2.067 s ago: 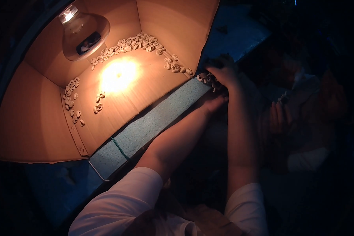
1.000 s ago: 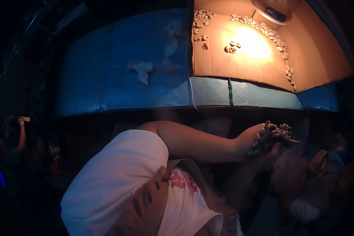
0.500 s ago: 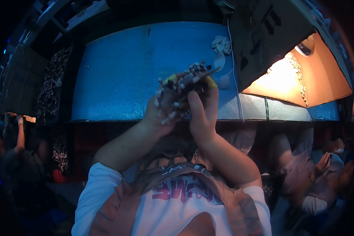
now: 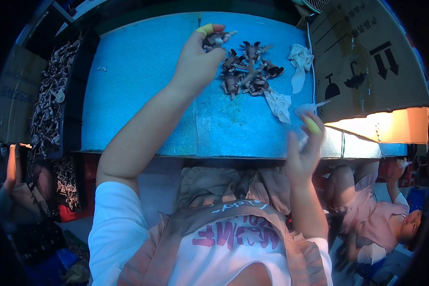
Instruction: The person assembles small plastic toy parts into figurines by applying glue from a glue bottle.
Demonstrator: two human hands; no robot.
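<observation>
Head camera, looking down over the person's chest at a blue desk [image 4: 143,95] covered with a speckled foam-like sheet.

The left hand [image 4: 197,57] reaches far out over the desk, its arm stretched from the lower left. Its fingers [image 4: 206,29] are curled around a small dark figurine [image 4: 216,40]; one fingertip wears a yellow cover. The held piece is at the top middle of the desk, touching the left edge of a pile of similar dark figurines [image 4: 249,66] that lie heaped on the blue surface, limbs sticking out in all directions.

The right hand [image 4: 302,152] is raised above the near edge of the desk, apart from the pile. Its fingers [image 4: 313,126] are loosely spread and hold nothing that can be made out; a yellow cover sits on one fingertip here too.

Just right of the pile lie two crumpled white cloths [image 4: 300,59], one near the top and one lower, beside the right hand.

A brown cardboard box [image 4: 367,62] with printed black symbols stands at the right end of the desk, its lower opening glowing orange with light from inside.

At the far left, a dark tray [image 4: 50,100] holds many more pale and dark small pieces.

Another person [image 4: 381,219] in pink is seated at the lower right, below desk level.
</observation>
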